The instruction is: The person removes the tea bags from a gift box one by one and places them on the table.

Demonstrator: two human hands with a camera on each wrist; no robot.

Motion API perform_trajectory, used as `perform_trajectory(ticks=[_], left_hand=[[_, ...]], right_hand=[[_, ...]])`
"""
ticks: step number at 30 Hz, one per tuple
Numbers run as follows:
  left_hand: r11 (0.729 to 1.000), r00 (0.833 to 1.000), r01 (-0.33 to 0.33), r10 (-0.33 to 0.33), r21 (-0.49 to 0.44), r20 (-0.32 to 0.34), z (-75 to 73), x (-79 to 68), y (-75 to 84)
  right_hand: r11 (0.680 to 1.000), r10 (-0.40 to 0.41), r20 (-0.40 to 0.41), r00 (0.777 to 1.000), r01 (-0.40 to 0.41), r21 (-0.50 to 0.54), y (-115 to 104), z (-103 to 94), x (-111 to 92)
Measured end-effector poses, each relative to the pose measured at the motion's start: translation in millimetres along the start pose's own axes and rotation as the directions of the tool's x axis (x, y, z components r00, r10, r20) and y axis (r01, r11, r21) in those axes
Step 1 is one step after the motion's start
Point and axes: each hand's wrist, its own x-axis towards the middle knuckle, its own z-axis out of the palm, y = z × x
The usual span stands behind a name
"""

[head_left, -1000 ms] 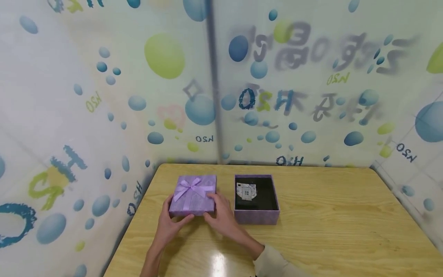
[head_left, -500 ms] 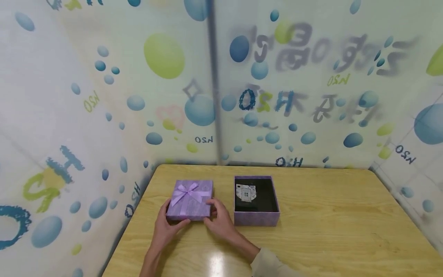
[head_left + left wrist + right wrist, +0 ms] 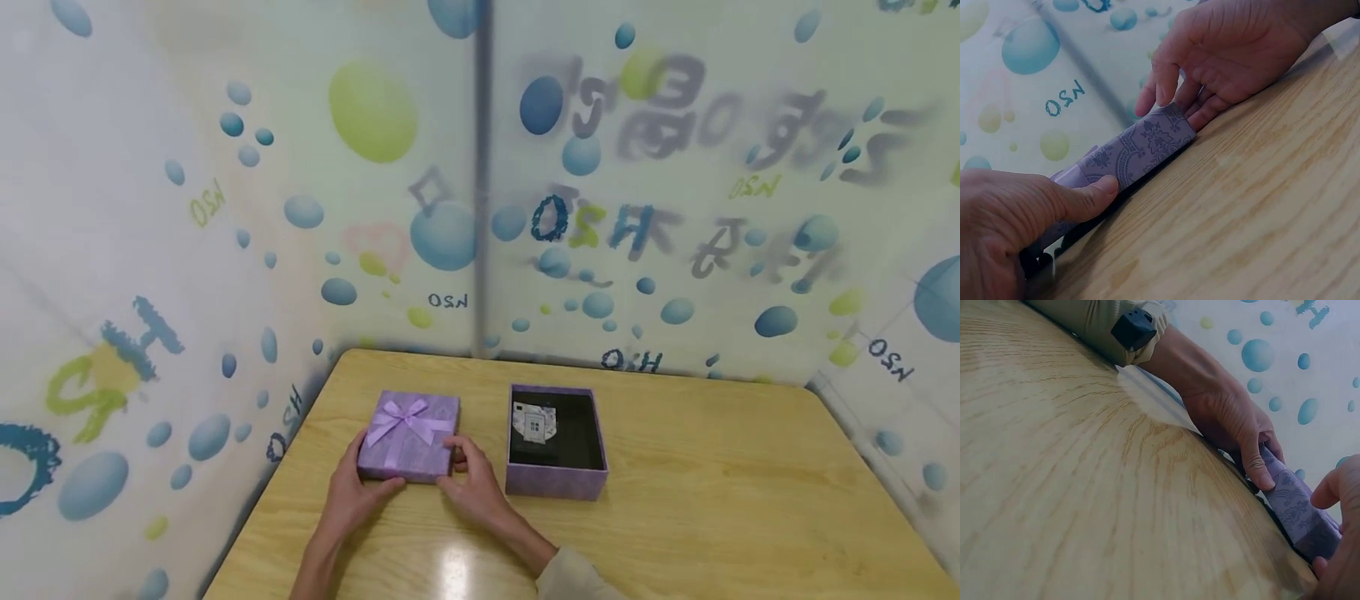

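Observation:
A square purple box lid (image 3: 418,457) with a lilac ribbon bow (image 3: 407,421) lies flat at the table's left. My left hand (image 3: 351,490) grips its left side, and in the left wrist view that thumb (image 3: 1094,197) presses along the patterned front wall. At the opposite end my right hand (image 3: 476,490) holds the near right corner, thumb low in front and forefinger at the top edge. Some fingertips hide behind the lid. To the right stands the open purple box base (image 3: 555,482), black inside, with a pale printed card (image 3: 535,425) at its left.
The light wooden table (image 3: 720,492) extends to the right of the box base. Behind it and along both sides rise pale walls (image 3: 420,183) printed with blue and green bubbles. A dark wrist device (image 3: 1134,330) sits at the left sleeve.
The lid has shifted slightly left and nearer between both hands, then stayed put beside the box base. The head view has tilted a little.

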Motion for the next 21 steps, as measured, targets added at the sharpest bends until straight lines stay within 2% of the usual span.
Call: perform_trajectory(ticks=[9, 15, 16, 18, 19, 21], left_hand=[[0.995, 0.997, -0.069, 0.068, 0.068, 0.028, 0.6, 1.4, -1.9], [0.998, 0.996, -0.034, 0.029, 0.055, 0.087, -7.4, -1.3, -6.0], [0.998, 0.996, -0.044, 0.040, 0.048, 0.073, -8.1, -2.5, -5.2], [0.993, 0.994, -0.111, 0.111, 0.032, -0.004, -8.0, -4.7, -2.1], [0.988, 0.986, -0.156, 0.157, 0.017, -0.059, -7.0, -5.4, 0.5], [0.965, 0.951, -0.261, 0.254, -0.016, -0.178, -3.8, -5.9, 8.9]], right_hand=[[0.998, 0.040, -0.007, 0.999, -0.041, -0.050, 0.0, -0.1, -1.1], [0.997, 0.016, 0.007, 1.000, -0.016, -0.075, 1.7, 3.0, -8.0], [0.997, 0.012, 0.019, 1.000, -0.011, -0.073, 0.6, 2.4, -10.9], [0.997, 0.009, 0.054, 0.998, -0.005, -0.080, -2.5, -0.3, -18.0], [0.996, 0.016, 0.072, 0.997, -0.009, -0.089, -4.0, -2.4, -21.8], [0.994, 0.020, 0.102, 0.995, -0.009, -0.113, -6.1, -7.7, -28.2]])
